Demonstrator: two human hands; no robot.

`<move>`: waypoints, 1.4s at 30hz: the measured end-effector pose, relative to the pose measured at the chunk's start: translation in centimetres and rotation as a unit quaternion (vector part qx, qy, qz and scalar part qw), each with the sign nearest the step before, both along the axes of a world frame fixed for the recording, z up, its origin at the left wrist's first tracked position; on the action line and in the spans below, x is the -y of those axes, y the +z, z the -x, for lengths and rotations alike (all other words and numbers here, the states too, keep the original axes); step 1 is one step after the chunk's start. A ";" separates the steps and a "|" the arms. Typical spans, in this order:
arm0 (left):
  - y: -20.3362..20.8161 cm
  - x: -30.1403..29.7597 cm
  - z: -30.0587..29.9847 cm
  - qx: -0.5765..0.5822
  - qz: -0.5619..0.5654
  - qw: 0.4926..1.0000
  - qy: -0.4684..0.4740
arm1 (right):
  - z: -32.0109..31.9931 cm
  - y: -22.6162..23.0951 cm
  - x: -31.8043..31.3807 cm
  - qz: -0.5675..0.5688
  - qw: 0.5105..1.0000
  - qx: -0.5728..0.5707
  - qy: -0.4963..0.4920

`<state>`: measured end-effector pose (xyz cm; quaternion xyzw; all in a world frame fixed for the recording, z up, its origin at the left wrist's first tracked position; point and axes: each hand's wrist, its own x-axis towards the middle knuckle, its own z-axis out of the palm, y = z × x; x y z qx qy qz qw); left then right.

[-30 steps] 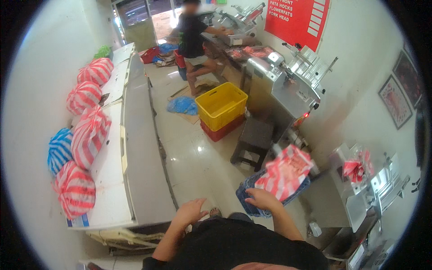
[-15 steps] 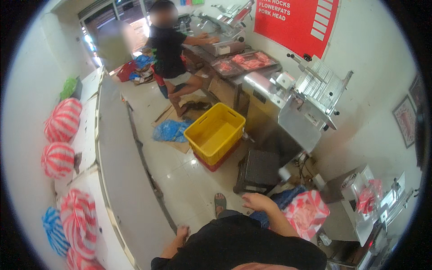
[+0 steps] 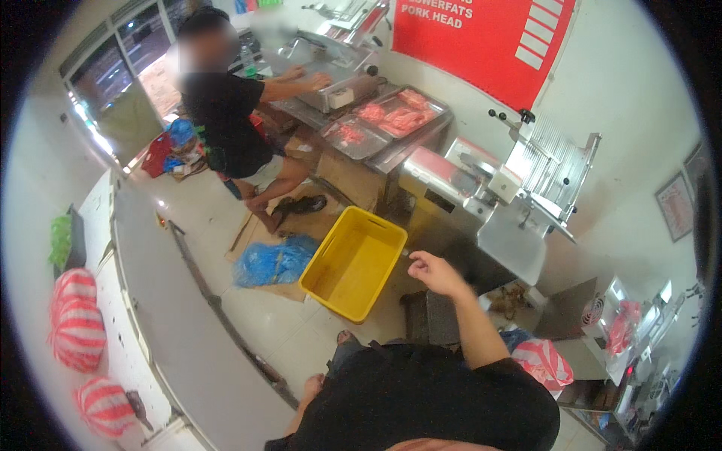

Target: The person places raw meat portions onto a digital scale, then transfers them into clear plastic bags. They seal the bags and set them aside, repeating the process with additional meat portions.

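Note:
My right hand (image 3: pixel 435 272) is held out over the floor, beside the right edge of a yellow plastic crate (image 3: pixel 335 299). Its fingers are loosely bent and a little apart, with nothing in them. Low by my body, at the edge of the long grey-fronted counter (image 3: pixel 195 301), hangs my left hand (image 3: pixel 313 386); its fingers are too small and unclear to read. Nothing shows inside the crate. A crumpled blue plastic bag (image 3: pixel 274 261) lies against its left side. Right of my right hand stands a metal meat slicer (image 3: pixel 481 184).
Another person (image 3: pixel 226 113) sits with hands at a second slicer (image 3: pixel 331 79). Metal trays of pink sliced meat (image 3: pixel 402 116) rest on that table. A dark stool (image 3: pixel 430 319) stands below my right forearm. Red-striped bags (image 3: pixel 77 319) line the left counter; another striped bag (image 3: pixel 541 362) is at right.
I have moved forward, nearer the yellow crate. My right hand has risen and reached ahead toward the crate's right side. The left hand stays low by my body.

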<state>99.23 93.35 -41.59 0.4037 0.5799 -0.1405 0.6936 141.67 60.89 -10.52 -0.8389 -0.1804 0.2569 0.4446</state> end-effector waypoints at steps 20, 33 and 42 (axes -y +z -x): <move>4.5 -8.2 -31.3 0.082 -0.245 0.955 -0.148 | -54.8 -7.9 -8.5 -0.442 0.805 -0.126 -0.374; 2.9 8.0 -30.0 -0.070 -0.036 0.992 0.100 | -83.8 -19.2 -8.7 -0.306 0.791 -0.262 -0.460; 8.5 7.6 -42.4 -0.087 -0.083 0.992 0.026 | -87.2 -21.1 -8.3 -0.302 0.809 -0.214 -0.456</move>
